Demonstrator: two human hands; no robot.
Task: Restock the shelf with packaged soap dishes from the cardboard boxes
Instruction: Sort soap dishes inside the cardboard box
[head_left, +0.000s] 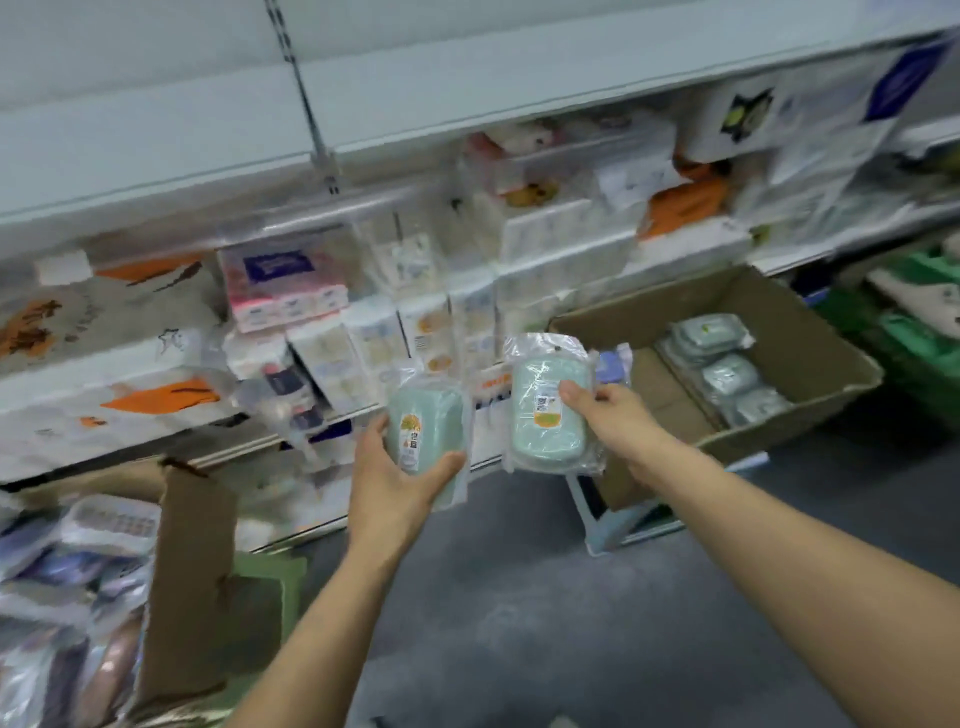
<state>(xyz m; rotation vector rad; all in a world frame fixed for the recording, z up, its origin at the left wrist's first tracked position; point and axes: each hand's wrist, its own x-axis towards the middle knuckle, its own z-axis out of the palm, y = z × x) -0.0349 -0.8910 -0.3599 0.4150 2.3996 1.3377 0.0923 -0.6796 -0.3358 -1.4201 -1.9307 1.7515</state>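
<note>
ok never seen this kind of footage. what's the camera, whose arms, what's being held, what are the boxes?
There is no robot here. A person wears one wide-angle camera on the head, looking forward and down, so the two bare arms coming up from the bottom edge are their own.

The left hand holds a pale green packaged soap dish. The right hand holds a second soap dish, also sealed in clear plastic.

Behind them is the store shelf, crowded with blurred packaged goods. To the right, an open cardboard box holds more of the same soap dishes. At lower left, another box holds mixed packets, too blurred to identify. Below is dark floor.
</note>
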